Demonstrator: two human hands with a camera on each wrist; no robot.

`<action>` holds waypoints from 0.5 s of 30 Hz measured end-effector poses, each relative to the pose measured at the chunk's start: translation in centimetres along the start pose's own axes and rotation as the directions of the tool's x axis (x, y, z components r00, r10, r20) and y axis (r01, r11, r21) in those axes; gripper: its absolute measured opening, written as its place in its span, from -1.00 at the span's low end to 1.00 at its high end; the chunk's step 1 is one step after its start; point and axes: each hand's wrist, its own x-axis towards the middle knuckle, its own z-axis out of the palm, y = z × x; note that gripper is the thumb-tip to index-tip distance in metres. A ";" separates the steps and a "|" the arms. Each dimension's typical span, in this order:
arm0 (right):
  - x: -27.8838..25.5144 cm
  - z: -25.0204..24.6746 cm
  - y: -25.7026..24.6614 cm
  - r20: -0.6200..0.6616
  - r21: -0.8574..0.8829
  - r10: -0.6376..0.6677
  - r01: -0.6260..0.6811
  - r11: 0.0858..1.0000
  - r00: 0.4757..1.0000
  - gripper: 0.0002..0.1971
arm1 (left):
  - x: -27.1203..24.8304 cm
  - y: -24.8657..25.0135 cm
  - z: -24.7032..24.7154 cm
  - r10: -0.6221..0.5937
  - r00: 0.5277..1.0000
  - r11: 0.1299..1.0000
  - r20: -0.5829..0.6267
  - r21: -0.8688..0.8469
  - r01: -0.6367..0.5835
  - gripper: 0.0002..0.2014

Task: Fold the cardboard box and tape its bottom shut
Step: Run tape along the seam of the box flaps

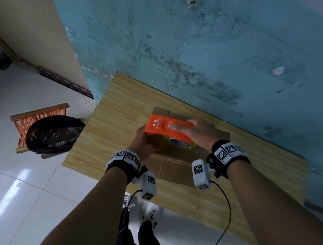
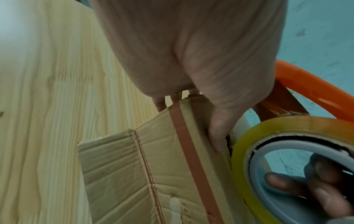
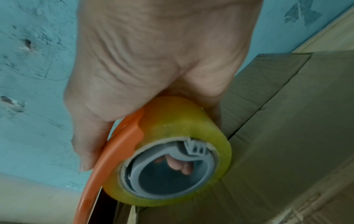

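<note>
A brown cardboard box stands on the wooden table against the wall, flaps spread at its foot. My right hand grips an orange tape dispenser holding a yellowish clear tape roll, set on top of the box. In the right wrist view my right hand wraps over the roll, and its fingers show through the grey core. My left hand holds the box's left side; the left wrist view shows this left hand with its thumb along the cardboard box edge beside the tape roll.
The table's left edge drops to a white tiled floor. An orange woven stool with a black mesh basket stands left of the table. A blue wall runs right behind the box. A black cable hangs from my right wrist.
</note>
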 end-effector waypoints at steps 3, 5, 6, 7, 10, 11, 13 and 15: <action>0.0 -0.7 -0.1 0.052 -0.013 0.004 -0.003 1.000 0.999 -0.48 | 0.2 0.4 -0.4 -0.016 1.000 0.997 -0.001 0.070 0.016 -0.07; 0.1 -1.2 -0.3 0.105 0.014 0.007 -0.009 1.000 0.994 -0.44 | 0.2 0.6 -0.7 -0.019 1.000 0.994 0.005 0.105 0.018 -0.06; 0.2 -1.4 -0.4 0.129 0.025 0.010 -0.013 1.000 0.992 -0.42 | 0.1 0.7 -0.9 -0.021 1.000 0.992 0.011 0.123 0.020 -0.06; 0.3 -1.7 -0.6 0.143 0.029 0.013 -0.017 0.999 0.990 -0.41 | 0.1 0.7 -1.0 -0.014 1.000 0.991 0.019 0.134 0.011 -0.04; 0.4 -2.5 -0.8 0.131 0.046 0.020 -0.026 0.999 0.991 -0.47 | 0.0 1.0 -1.4 0.010 0.999 0.979 0.037 0.203 -0.017 0.04; 0.4 -2.7 -0.8 0.129 0.040 0.018 -0.023 0.999 0.991 -0.50 | -0.1 1.0 -1.5 0.020 0.999 0.973 0.044 0.228 -0.029 0.05; 0.3 -3.0 -0.7 0.129 0.018 0.007 -0.010 1.000 0.992 -0.52 | -0.1 1.2 -1.6 0.026 0.998 0.963 0.051 0.265 -0.039 0.05; 0.1 -3.2 -0.7 0.126 0.000 0.009 -0.009 1.000 0.992 -0.47 | 0.0 1.3 -1.7 0.017 0.998 0.958 0.054 0.284 -0.032 0.05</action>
